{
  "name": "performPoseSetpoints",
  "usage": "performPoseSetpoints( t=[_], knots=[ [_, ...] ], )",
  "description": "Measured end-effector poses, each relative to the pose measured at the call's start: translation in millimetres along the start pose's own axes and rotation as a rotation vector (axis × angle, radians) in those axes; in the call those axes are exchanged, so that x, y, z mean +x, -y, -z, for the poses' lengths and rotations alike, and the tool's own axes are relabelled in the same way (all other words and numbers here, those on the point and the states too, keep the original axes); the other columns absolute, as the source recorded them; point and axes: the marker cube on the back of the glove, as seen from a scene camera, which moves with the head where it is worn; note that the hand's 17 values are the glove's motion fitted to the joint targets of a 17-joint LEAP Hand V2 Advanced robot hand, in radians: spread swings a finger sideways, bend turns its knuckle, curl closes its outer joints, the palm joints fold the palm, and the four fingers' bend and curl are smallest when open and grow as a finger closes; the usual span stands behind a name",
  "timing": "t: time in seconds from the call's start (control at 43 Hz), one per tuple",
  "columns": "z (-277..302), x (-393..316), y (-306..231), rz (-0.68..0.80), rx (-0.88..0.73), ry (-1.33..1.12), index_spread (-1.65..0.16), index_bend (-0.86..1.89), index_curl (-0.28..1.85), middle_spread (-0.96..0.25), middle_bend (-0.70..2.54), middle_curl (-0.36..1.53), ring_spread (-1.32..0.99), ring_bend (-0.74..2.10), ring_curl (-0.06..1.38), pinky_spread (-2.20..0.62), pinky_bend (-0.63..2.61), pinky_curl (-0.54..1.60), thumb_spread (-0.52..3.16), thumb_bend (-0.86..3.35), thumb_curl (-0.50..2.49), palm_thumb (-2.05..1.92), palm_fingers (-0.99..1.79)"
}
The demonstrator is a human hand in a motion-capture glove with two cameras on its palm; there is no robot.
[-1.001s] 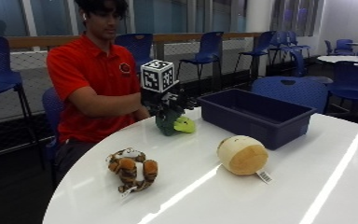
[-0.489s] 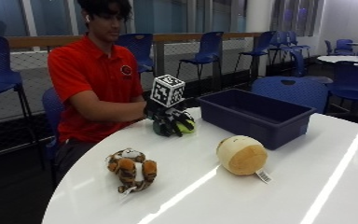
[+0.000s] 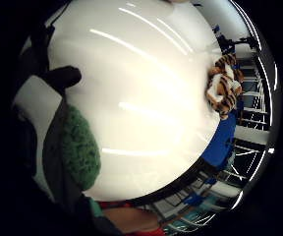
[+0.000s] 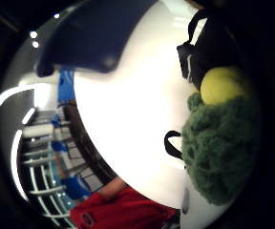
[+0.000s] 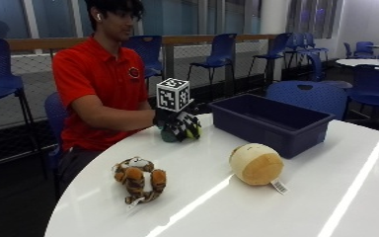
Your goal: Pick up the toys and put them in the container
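A green plush toy with a yellow part sits in the gloved right hand, whose fingers curl around it low over the white round table, just beside the near end of the dark blue container. In the thumb-side palm view the fuzzy green body and its yellow patch fill the space next to the palm, with a black finger wrapped across the top of the toy, so the hand appears to be closed on it rather than merely resting there; whether the toy is touching the tabletop cannot be told. The step in hand looks like the grasp or first lift of this toy. To do it well, the fingers should stay wrapped around the bulk of the soft body rather than its fuzz, the toy should rise high enough to pass over the container's rim, and it should be released only once it is over the inside. Farther from the container, a tiger plush lies on the table toward its near edge, and a tan round plush with a tag rests close to the container's long side; both are not yet collected.
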Motion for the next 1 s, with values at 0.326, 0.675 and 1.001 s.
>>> performPoseSetpoints(
  t=[0.326,0.675,1.001],
  knots=[
    [44,18,17,-0.046,0.061,0.044,-0.44,0.47,0.49,-0.38,0.33,0.25,-0.48,1.14,0.49,-0.43,0.97,0.42,0.75,0.23,0.63,0.69,0.97],
    [174,-3,98,-0.046,0.190,0.015,-0.45,0.45,0.59,-0.40,0.31,0.31,-0.51,1.12,0.53,-0.45,0.97,0.44,0.57,0.19,0.75,0.69,0.90],
    [229,-120,181,0.075,0.214,0.003,-0.47,0.40,0.66,-0.40,0.29,0.35,-0.53,1.10,0.57,-0.45,0.99,0.46,0.51,0.17,0.84,0.69,0.89]
  ],
)
